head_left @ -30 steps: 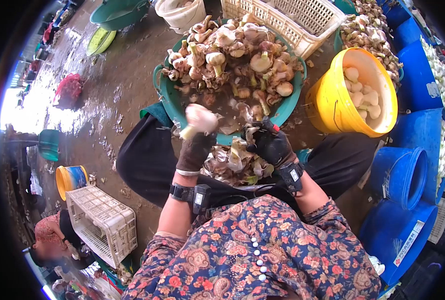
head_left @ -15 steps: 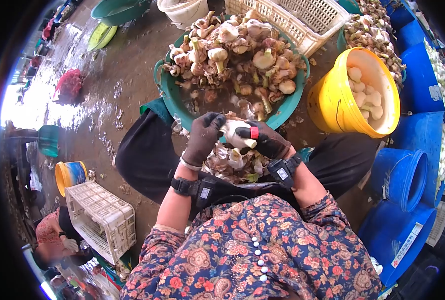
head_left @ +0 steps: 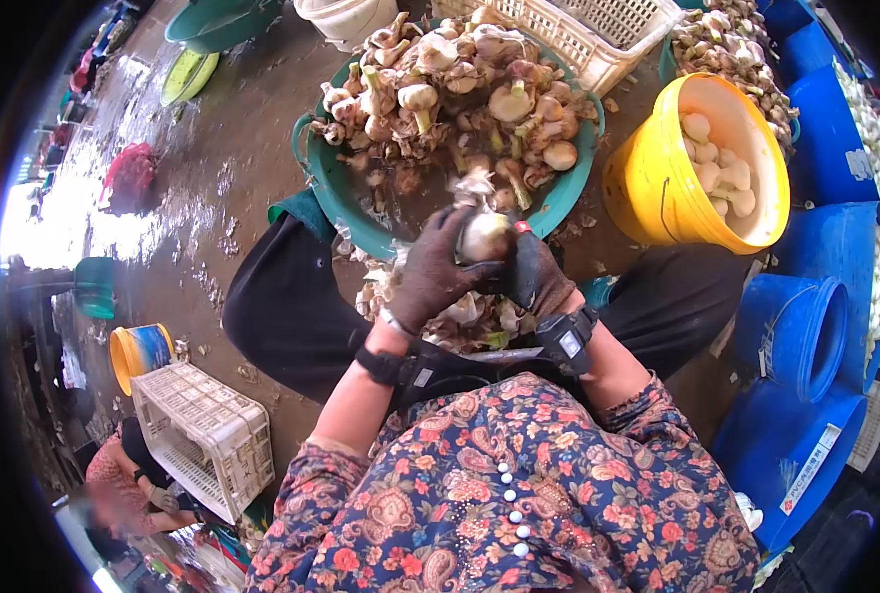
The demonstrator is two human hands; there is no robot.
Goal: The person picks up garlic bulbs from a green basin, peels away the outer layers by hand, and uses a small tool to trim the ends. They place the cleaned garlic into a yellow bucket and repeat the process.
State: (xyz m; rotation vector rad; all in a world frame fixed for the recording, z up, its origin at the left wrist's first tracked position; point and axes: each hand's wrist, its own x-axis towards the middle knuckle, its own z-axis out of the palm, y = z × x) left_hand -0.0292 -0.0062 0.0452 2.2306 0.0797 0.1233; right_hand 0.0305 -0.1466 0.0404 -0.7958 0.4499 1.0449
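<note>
Between my gloved hands is a garlic bulb (head_left: 487, 240), pale and smooth on the side that shows. My left hand (head_left: 440, 267) is closed round its left side, fingers curled over the top. On its right, my right hand (head_left: 537, 275) grips the bulb from below; a red band circles one finger. Loose papery skin (head_left: 473, 186) sticks up blurred just above the bulb. Beyond my hands stands a green basin (head_left: 356, 222) heaped with unpeeled garlic (head_left: 440, 59). Peeled skins (head_left: 469, 321) lie in a pile between my legs, partly hidden under my hands.
At right, a yellow bucket (head_left: 647, 188) holds peeled bulbs, with blue buckets (head_left: 791, 331) beyond it. White crates stand behind the basin (head_left: 598, 69) and at lower left (head_left: 247, 435). A co-worker (head_left: 128, 479) sits at lower left. The floor (head_left: 212, 178) is wet.
The bulb has turned, from stem pointing lower right to its rounded side showing. My left hand has moved right and down over it, and skin now lifts off above. The view shifted slightly.
</note>
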